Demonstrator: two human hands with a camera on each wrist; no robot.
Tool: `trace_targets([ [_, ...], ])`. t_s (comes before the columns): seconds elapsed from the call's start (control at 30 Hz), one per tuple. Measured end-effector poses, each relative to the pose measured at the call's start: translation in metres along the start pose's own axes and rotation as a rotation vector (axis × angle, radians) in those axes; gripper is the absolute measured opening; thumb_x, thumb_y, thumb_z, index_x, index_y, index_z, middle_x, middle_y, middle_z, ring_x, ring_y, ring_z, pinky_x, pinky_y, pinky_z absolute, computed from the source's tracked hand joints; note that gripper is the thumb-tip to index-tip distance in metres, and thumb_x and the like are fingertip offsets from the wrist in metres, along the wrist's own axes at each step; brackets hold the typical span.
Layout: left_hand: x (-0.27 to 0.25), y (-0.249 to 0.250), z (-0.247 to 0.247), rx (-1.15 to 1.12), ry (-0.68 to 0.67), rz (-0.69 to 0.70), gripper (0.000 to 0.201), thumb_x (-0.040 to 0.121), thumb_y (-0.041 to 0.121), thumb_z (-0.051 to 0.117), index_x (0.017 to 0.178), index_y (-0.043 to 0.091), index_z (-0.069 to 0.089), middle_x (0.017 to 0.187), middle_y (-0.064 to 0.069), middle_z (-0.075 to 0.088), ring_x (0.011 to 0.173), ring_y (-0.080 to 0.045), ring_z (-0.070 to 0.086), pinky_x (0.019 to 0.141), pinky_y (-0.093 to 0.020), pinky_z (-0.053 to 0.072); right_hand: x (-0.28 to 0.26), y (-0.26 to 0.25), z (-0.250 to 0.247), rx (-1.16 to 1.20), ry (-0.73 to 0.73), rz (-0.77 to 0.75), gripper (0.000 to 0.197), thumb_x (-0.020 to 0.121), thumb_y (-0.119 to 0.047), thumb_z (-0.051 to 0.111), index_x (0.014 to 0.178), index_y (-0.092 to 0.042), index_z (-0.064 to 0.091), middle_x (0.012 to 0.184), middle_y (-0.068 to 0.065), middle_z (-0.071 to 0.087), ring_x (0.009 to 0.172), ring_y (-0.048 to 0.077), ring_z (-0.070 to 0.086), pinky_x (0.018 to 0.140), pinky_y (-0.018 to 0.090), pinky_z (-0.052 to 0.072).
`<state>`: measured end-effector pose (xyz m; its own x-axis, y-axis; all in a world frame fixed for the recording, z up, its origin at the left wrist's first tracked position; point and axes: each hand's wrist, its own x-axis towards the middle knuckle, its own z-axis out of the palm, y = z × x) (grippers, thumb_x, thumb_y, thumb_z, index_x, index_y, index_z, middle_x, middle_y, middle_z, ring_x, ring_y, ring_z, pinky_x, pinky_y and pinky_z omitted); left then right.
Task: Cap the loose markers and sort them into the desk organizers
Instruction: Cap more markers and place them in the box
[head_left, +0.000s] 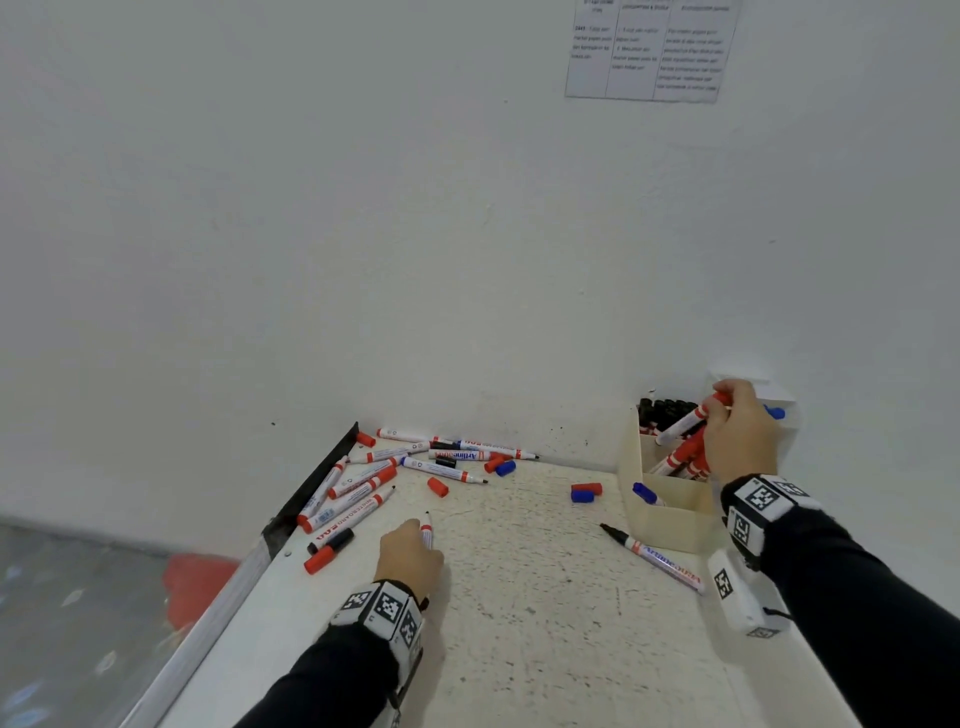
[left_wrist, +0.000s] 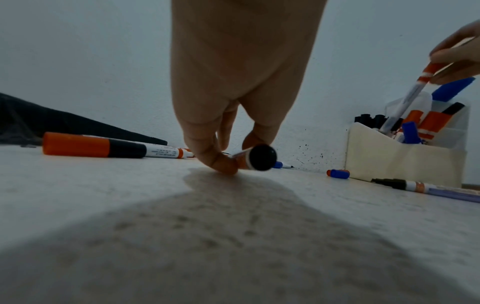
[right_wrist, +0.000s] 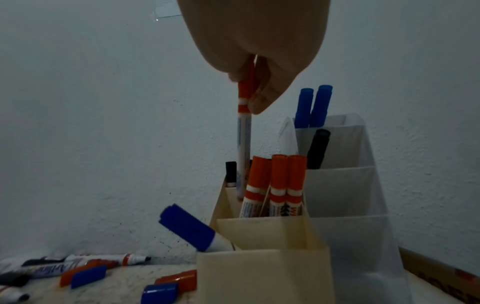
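My right hand pinches a capped red marker by its cap. The marker's lower end dips into the middle compartment of the cream organizer, beside several red markers. My left hand rests on the table and pinches an uncapped red marker. Several uncapped markers lie piled at the far left. An uncapped black-tipped marker lies in front of the organizer. Loose caps: a red cap and a blue and red pair.
A translucent white organizer with blue and black markers stands behind the cream one, against the wall. A black strip edges the table's left side. A small white tagged box sits near my right forearm.
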<state>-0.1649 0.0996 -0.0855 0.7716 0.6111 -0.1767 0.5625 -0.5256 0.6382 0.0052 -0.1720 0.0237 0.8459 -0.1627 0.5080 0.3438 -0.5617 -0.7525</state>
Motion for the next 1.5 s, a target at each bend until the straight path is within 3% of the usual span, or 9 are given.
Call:
trace_targets([
  [0.1,0.0,-0.002,-0.001,-0.054,0.007,-0.009,0.043,0.09,0.011,0.053,0.132,0.004,0.045,0.132,-0.013,0.051,0.118,-0.023,0.052,0.095,-0.025,0.041,-0.003,0.007,0.007,-0.093,-0.057,-0.115,0.02,0.092,-0.004,0.048,0.109,0.0,0.058,0.104,0.019,0.059,0.094,0.029,0.054,0.086,0.034,0.041],
  [0.23,0.001,-0.007,-0.003,-0.103,0.012,-0.017,0.055,0.086,0.012,0.058,0.138,0.012,0.041,0.133,-0.01,0.053,0.119,-0.021,0.052,0.101,-0.029,0.041,-0.013,0.013,0.016,-0.174,-0.142,-0.069,0.019,0.091,-0.004,0.052,0.107,0.001,0.059,0.098,0.018,0.064,0.084,0.026,0.055,0.076,0.03,0.042],
  [0.33,0.0,-0.01,-0.005,-0.13,0.019,-0.023,0.058,0.084,0.014,0.061,0.138,0.013,0.041,0.132,-0.008,0.054,0.118,-0.021,0.053,0.102,-0.03,0.042,-0.017,0.021,0.022,-0.399,-0.297,-0.062,0.023,0.092,-0.009,0.049,0.109,-0.003,0.063,0.105,0.017,0.064,0.097,0.031,0.057,0.087,0.037,0.046],
  [0.53,-0.003,-0.015,-0.017,-0.158,0.077,0.013,0.036,0.088,0.015,0.057,0.123,0.008,0.057,0.118,-0.009,0.062,0.101,-0.018,0.057,0.088,-0.025,0.043,-0.03,0.0,0.037,-0.426,-0.207,-0.256,0.016,0.085,-0.003,0.052,0.093,-0.002,0.066,0.107,0.014,0.059,0.103,0.031,0.05,0.093,0.039,0.037],
  [0.7,-0.013,-0.03,-0.037,-0.248,0.187,-0.022,0.032,0.095,0.019,0.042,0.123,0.005,0.051,0.12,-0.013,0.059,0.102,-0.022,0.055,0.087,-0.03,0.043,-0.081,-0.044,0.081,-0.108,-0.683,-0.201,0.016,0.09,-0.005,0.05,0.094,-0.012,0.064,0.098,0.006,0.063,0.084,0.017,0.056,0.075,0.022,0.045],
  [0.93,-0.01,-0.074,-0.074,-0.314,0.338,-0.102,0.029,0.095,0.025,0.04,0.111,0.007,0.056,0.106,-0.015,0.065,0.097,-0.031,0.06,0.086,-0.036,0.049,-0.19,-0.098,0.171,-0.184,-1.288,-0.337,0.044,0.095,-0.018,0.041,0.136,-0.033,0.04,0.147,-0.003,0.037,0.133,0.016,0.037,0.111,0.034,0.029],
  [1.03,-0.009,-0.082,-0.083,-0.339,0.362,-0.117,0.027,0.094,0.02,0.043,0.11,0.003,0.058,0.111,-0.018,0.063,0.105,-0.032,0.056,0.089,-0.032,0.043,-0.22,-0.109,0.189,-0.154,-1.331,-0.494,0.053,0.091,-0.014,0.038,0.132,-0.047,0.035,0.145,-0.001,0.037,0.128,0.021,0.042,0.109,0.041,0.033],
  [1.17,-0.006,-0.085,-0.086,-0.335,0.355,-0.103,0.026,0.094,0.02,0.043,0.108,0.005,0.058,0.111,-0.015,0.063,0.103,-0.03,0.056,0.09,-0.033,0.043,-0.227,-0.114,0.199,-0.288,-1.211,-0.719,0.046,0.093,-0.014,0.039,0.132,-0.039,0.041,0.14,-0.006,0.038,0.117,0.023,0.04,0.099,0.039,0.039],
  [1.5,-0.008,-0.062,-0.063,-0.394,0.141,0.024,0.039,0.093,0.015,0.048,0.131,0.018,0.047,0.108,-0.004,0.059,0.074,-0.012,0.055,0.057,-0.02,0.046,-0.174,-0.081,0.191,-0.353,-1.01,-0.259,0.05,0.091,-0.001,0.048,0.137,-0.017,0.037,0.136,0.01,0.046,0.123,0.022,0.048,0.102,0.029,0.04],
])
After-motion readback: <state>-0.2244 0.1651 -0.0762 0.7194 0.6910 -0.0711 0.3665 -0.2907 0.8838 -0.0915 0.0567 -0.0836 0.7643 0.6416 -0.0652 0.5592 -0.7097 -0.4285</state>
